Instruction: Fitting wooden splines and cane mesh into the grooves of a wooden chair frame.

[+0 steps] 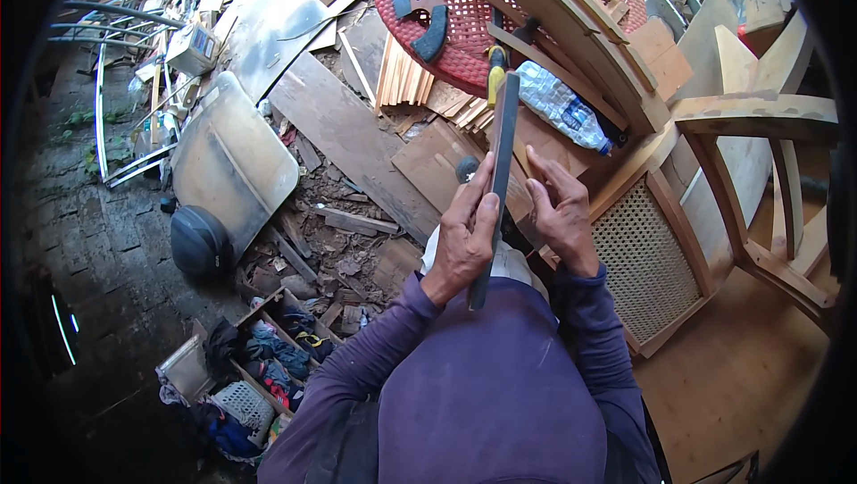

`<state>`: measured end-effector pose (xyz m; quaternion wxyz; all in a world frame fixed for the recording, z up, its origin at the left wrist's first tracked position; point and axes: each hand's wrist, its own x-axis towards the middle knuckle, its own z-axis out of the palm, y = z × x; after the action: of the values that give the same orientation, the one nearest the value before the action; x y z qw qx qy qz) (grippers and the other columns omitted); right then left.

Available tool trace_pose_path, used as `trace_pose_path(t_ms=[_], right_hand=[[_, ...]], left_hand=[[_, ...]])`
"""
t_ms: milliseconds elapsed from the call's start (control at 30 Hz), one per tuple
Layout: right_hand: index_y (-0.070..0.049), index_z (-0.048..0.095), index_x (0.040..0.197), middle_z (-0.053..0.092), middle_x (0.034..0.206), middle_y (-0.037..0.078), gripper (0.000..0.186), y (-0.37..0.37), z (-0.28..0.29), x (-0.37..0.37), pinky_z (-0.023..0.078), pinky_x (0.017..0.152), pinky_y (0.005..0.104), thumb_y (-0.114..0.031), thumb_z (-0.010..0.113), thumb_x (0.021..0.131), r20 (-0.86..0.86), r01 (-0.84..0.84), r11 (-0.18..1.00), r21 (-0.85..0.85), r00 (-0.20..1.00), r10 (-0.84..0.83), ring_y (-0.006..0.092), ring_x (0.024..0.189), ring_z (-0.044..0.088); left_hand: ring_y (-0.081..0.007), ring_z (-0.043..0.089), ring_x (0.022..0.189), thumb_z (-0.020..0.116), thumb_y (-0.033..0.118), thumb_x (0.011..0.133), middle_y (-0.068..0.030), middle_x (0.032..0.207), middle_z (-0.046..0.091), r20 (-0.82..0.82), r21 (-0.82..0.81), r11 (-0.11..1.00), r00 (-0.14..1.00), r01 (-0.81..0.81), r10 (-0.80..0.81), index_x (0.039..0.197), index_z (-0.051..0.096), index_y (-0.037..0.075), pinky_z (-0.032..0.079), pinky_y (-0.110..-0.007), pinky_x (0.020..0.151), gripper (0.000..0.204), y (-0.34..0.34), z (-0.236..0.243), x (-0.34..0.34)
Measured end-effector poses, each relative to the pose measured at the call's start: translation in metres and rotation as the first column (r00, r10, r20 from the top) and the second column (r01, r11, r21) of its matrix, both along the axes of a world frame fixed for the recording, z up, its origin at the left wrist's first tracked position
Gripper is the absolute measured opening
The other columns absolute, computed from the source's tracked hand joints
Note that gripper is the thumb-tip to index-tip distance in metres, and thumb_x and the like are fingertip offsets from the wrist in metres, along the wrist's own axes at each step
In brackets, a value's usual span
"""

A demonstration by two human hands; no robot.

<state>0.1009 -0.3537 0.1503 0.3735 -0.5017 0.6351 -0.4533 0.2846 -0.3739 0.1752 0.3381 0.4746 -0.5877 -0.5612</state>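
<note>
My left hand [466, 232] is closed around a long flat grey bar [502, 167], which looks like a file and stands nearly upright in front of my chest. Its lower end reaches below my wrist. Just right of the bar is my right hand [564, 207], thumb and fingers stretched toward it with a gap between them; I see nothing held there. Beyond the bar's top end lies a yellow-handled tool [496, 73]. A handsaw [430, 30] with a dark handle rests on a red woven seat [393, 20]. Right of the bar lies a crumpled clear plastic bottle [564, 107].
A wooden chair frame with a cane panel [644, 256] stands close on my right. Wooden boards [344, 131] and scraps cover the ground ahead. To the left are a pale panel [234, 154], a black helmet-like object [201, 241] and a divided box [277, 328] of cloths.
</note>
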Motion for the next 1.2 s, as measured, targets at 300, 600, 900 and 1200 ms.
trace_pose_path(t_ms=[300,600,900,1200], right_hand=[[0.004,0.068,0.146,0.073,0.112,0.023,0.05,0.006,0.0,-0.004,0.058,0.092,0.0363,0.008,0.07,0.096,-0.079,0.06,0.998,-0.034,0.995,-0.062,0.0335,0.099,0.074],[-0.002,0.07,0.145,0.069,0.107,0.02,0.052,0.023,0.023,-0.012,0.059,0.078,0.0448,0.006,0.07,0.094,-0.192,0.018,0.999,-0.047,0.981,-0.026,0.044,0.09,0.071],[0.001,0.068,0.146,0.066,0.104,0.021,0.052,0.024,0.017,-0.019,0.057,0.082,0.0407,0.009,0.07,0.094,-0.297,0.005,1.0,-0.023,0.955,-0.012,0.0392,0.091,0.07],[0.005,0.071,0.138,0.069,0.106,0.023,0.044,0.018,0.03,-0.018,0.059,0.085,0.0416,0.008,0.071,0.094,-0.255,-0.004,1.0,0.011,0.967,0.006,0.0405,0.095,0.073]], left_hand=[[-0.0212,0.065,0.134,0.05,0.016,0.118,-0.0186,0.154,0.065,0.044,0.106,0.994,0.998,0.031,-0.035,0.169,0.046,-0.004,0.05,-0.033,0.114,0.055,0.001,0.009,-0.011],[-0.0044,0.054,0.09,0.049,0.018,0.121,0.0,0.134,0.07,0.036,-0.1,0.991,0.995,-0.084,0.088,0.173,0.046,0.006,0.049,-0.021,0.08,0.054,-0.051,0.006,0.003],[-0.0288,0.061,0.111,0.059,0.012,0.113,-0.0166,0.122,0.06,0.183,-0.201,0.979,0.983,0.041,-0.003,0.169,0.05,0.005,0.051,-0.039,0.104,0.057,-0.008,0.001,-0.004],[-0.0393,0.059,0.115,0.068,0.01,0.104,-0.0252,0.126,0.056,0.502,-0.404,0.878,0.864,0.258,-0.022,0.169,0.052,0.009,0.051,-0.045,0.104,0.066,-0.014,-0.008,-0.013]])
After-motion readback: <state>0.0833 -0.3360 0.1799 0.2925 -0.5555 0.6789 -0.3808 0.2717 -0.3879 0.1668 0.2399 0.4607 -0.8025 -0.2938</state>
